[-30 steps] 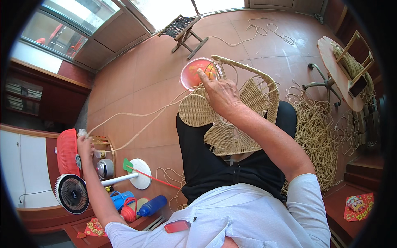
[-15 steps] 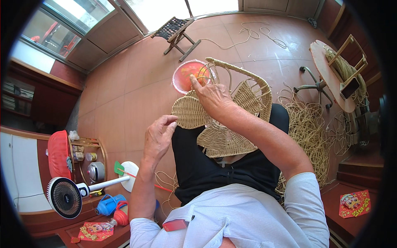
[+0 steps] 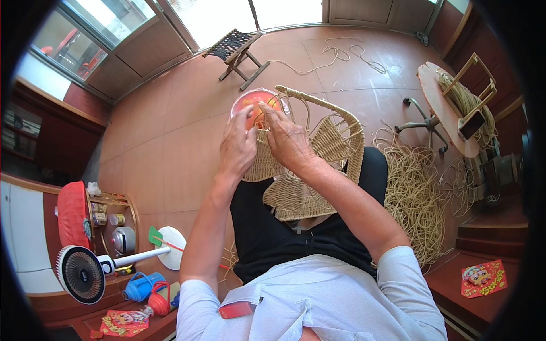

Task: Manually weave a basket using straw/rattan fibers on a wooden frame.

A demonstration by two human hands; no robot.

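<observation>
A tan woven rope piece (image 3: 333, 142) lies across my lap, with fan-shaped woven panels inside a rope-wrapped frame and bare loops near its top. Both hands meet at the upper edge of its left panel (image 3: 261, 162). My left hand (image 3: 238, 149) has its fingers and thumb bent toward each other there; whatever thin strand they may hold does not show. My right hand (image 3: 289, 141) is closed over the panel's upper right edge, its index finger pointing forward. Beyond the fingertips a red plastic-lined basin (image 3: 242, 102) stands on the floor, partly covered by the hands.
A large heap of loose rope (image 3: 412, 193) lies right of my legs. Behind it stand a round board with coiled rope (image 3: 480, 116) and a wheeled base (image 3: 427, 124). A folding stool (image 3: 239, 54) is ahead. A fan (image 3: 82, 274) and flasks (image 3: 142, 286) are at left.
My left hand has moved up and forward from the left panel's lower left edge to its upper edge, beside the right hand. The right hand's fingers have shifted slightly. The view has tilted a little.
</observation>
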